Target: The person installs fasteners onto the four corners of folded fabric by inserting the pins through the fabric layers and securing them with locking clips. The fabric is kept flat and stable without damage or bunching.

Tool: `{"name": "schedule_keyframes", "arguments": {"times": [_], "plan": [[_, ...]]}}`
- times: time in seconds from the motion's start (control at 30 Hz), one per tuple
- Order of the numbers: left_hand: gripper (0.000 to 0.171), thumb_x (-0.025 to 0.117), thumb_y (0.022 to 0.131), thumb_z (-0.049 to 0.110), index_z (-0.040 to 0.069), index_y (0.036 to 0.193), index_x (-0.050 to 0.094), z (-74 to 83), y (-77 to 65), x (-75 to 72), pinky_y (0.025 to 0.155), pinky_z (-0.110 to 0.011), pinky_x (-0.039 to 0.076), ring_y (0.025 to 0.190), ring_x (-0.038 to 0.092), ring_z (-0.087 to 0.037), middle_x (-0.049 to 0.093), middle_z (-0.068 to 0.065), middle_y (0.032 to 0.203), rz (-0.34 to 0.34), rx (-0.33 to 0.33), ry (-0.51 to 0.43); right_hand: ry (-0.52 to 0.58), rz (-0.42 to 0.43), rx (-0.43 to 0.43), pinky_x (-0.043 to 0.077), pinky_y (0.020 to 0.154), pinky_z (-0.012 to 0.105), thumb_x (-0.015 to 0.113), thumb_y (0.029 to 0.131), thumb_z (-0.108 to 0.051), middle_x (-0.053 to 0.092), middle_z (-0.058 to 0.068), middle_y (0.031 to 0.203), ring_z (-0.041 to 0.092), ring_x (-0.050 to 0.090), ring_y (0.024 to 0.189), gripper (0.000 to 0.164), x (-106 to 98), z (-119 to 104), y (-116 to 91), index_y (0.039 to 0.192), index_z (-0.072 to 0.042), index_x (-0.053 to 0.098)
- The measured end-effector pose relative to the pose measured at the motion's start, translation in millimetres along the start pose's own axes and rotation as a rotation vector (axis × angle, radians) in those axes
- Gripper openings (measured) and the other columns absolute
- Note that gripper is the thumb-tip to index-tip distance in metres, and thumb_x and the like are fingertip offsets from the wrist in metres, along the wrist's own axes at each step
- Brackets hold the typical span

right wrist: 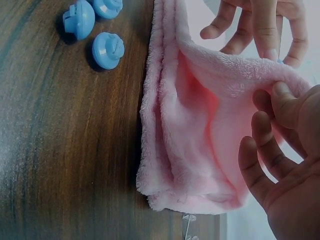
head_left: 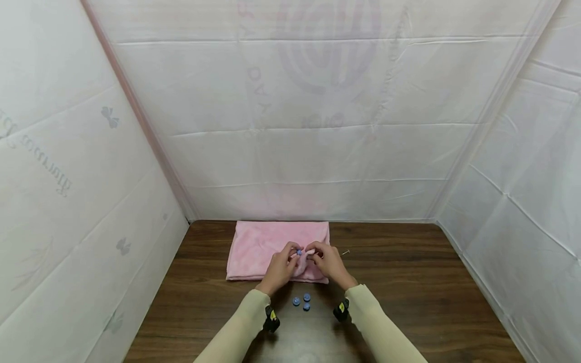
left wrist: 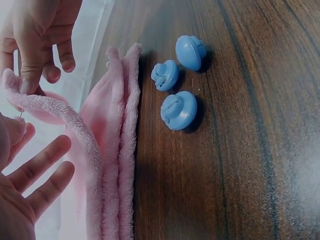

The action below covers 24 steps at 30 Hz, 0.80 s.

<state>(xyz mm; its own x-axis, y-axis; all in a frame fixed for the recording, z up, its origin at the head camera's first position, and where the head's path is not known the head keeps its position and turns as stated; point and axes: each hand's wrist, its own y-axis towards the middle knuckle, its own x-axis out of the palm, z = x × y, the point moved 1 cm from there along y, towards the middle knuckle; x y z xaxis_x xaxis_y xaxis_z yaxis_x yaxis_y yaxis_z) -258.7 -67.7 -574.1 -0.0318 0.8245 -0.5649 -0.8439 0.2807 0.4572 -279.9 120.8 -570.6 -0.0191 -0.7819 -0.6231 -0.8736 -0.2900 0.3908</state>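
Observation:
A folded pink fleece blanket (head_left: 274, 247) lies at the back of the table, its near edge lifted. My left hand (head_left: 280, 269) holds a small blue plastic fastener (head_left: 299, 252) at that edge. A thin pin (left wrist: 22, 113) shows by the left fingertips in the left wrist view. My right hand (head_left: 333, 263) pinches the raised blanket edge (right wrist: 240, 70) between thumb and fingers; its other fingers hang loose. Several mushroom-shaped blue fasteners (left wrist: 179, 110) rest on the wood nearer to me, between the wrists. The fingers partly hide the held piece.
A small pin with clear ends (head_left: 346, 252) lies on the dark wooden table (head_left: 399, 282), just right of the blanket. White sheeting (head_left: 317, 151) walls in the back and both sides of the table.

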Motion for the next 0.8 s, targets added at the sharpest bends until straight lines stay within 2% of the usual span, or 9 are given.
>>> {"name": "schedule_keyframes", "arguments": {"times": [0.2,0.4,0.53,0.63,0.8], "plan": [[0.02,0.066,0.098,0.0,0.006,0.118,0.062,-2.4,1.3,1.2,0.065,-0.032,0.055,0.088,0.074,-0.024,0.076,-0.014,0.112,0.017,-0.011,0.028,0.016,-0.006,0.005,0.055,0.059,0.023,0.075,0.091,0.001,0.075,0.003,0.086,0.009,0.067,0.07,0.016,0.3,-0.2,0.2,0.098,-0.013,0.075],[0.018,0.067,0.097,-0.002,0.001,0.115,0.066,-0.5,3.1,0.8,0.072,-0.042,0.061,0.091,0.075,-0.029,0.076,-0.014,0.109,0.053,0.004,0.03,0.01,-0.013,0.005,0.054,0.056,0.022,0.075,0.09,0.001,0.075,0.002,0.079,0.011,0.071,0.067,0.016,0.4,-1.4,-0.2,0.101,-0.011,0.075],[0.017,0.073,0.093,0.002,0.001,0.11,0.072,-0.1,4.7,0.6,0.067,-0.036,0.06,0.083,0.073,-0.025,0.075,-0.011,0.106,0.085,0.019,0.051,0.011,-0.012,0.012,0.053,0.053,0.021,0.075,0.089,0.003,0.074,0.001,0.074,0.011,0.07,0.065,0.018,0.2,-2.1,-0.4,0.101,-0.011,0.075],[0.014,0.077,0.09,0.002,0.002,0.103,0.075,0.4,5.5,0.5,0.064,-0.032,0.058,0.079,0.07,-0.023,0.074,-0.01,0.099,0.117,0.049,0.076,0.02,-0.018,0.014,0.055,0.056,0.022,0.075,0.089,0.004,0.075,0.001,0.077,0.011,0.071,0.066,0.019,0.2,-2.8,-0.4,0.102,-0.01,0.075],[0.013,0.079,0.086,-0.002,0.001,0.099,0.077,0.3,5.7,0.6,0.062,-0.031,0.058,0.076,0.069,-0.023,0.074,-0.01,0.093,0.138,0.069,0.065,0.014,-0.035,0.02,0.056,0.058,0.022,0.074,0.09,0.004,0.076,0.002,0.08,0.012,0.072,0.067,0.019,0.9,-3.0,-0.6,0.103,-0.01,0.075]]}}
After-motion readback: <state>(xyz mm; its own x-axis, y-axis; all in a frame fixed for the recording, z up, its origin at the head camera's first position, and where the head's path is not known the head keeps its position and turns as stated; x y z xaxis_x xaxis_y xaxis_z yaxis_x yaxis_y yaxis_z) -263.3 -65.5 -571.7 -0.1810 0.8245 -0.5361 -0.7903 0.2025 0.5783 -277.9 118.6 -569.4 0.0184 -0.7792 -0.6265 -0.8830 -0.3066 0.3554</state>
